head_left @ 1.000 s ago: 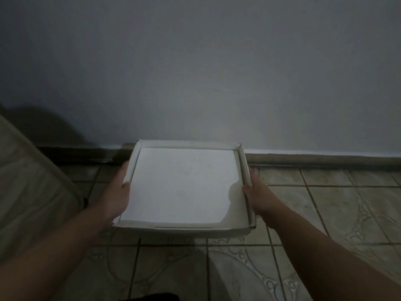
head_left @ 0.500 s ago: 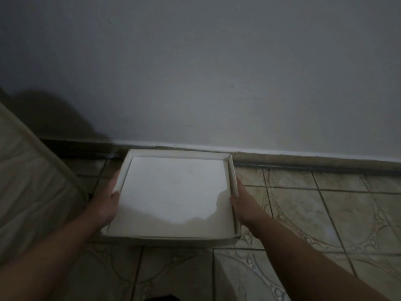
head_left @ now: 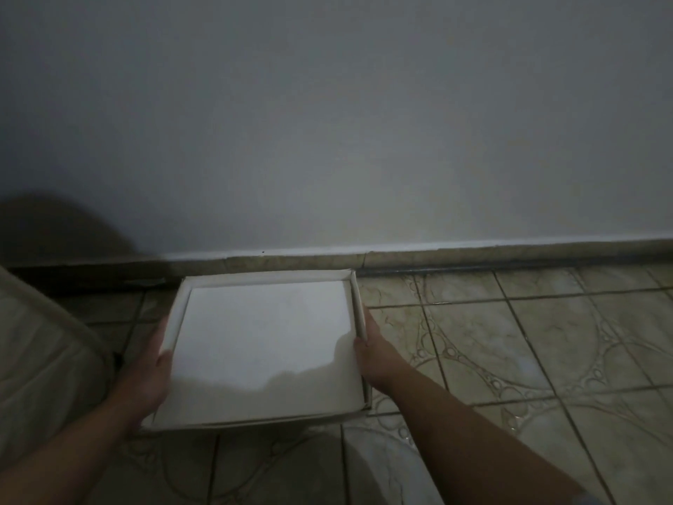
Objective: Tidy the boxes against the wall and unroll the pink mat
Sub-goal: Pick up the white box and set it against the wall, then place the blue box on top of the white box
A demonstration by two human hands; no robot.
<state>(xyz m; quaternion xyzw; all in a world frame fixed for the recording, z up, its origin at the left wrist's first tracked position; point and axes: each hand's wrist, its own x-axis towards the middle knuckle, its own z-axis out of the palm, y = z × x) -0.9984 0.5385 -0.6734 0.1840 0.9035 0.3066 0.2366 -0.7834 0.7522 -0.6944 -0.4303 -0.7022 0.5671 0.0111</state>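
Observation:
A flat white box [head_left: 262, 340] with a low rim lies on the tiled floor, its far edge close to the skirting at the foot of the wall. My left hand [head_left: 151, 373] grips its left side, thumb over the rim. My right hand [head_left: 373, 353] holds its right side, fingers along the rim. No pink mat is in view.
The grey wall [head_left: 346, 122] fills the upper half, with a skirting strip [head_left: 473, 255] below it. A pale cushioned edge, perhaps a mattress [head_left: 40, 359], stands at the left beside the box. Patterned floor tiles [head_left: 528, 351] stretch to the right.
The box has slid left and toward the wall with both hands still on its sides; it now sits lower in the view.

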